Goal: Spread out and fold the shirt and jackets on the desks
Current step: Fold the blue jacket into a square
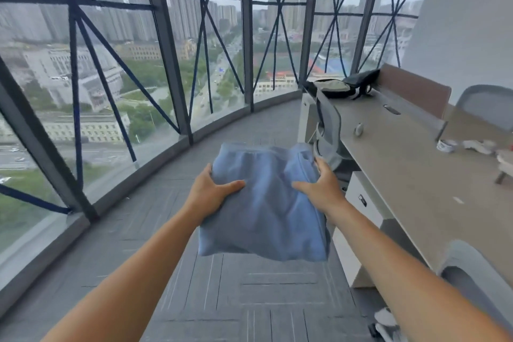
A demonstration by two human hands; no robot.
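From my feed I see both arms stretched forward, carrying a folded blue garment point(266, 203) in mid-air above the grey carpet point(249, 300), just left of the long desk point(402, 161) and not touching it. The left hand point(211, 191) grips the garment's left edge, thumb laid flat across the top of the cloth and fingers tucked out of sight beneath. The right hand point(322, 186) grips the right edge the same way, thumb pointing inward on top, fingertips curling round the far corner. The cloth is a soft, thick, light blue bundle, roughly square, with a stitched seam running down its right side; its near edge sags a little below my wrists.

At the desk's far end lies a dark and olive bundle point(341, 86); I cannot tell whether it is a bag or a jacket. A grey chair point(330, 130) is pushed against the desk's left side, just beyond the right hand. Below the desktop stands a white drawer unit point(363, 203) with a small dark label, too small for me to read. A brown partition point(413, 89) backs the desk. To my left, curved windows point(116, 91) crossed with blue rope look out on tower blocks.
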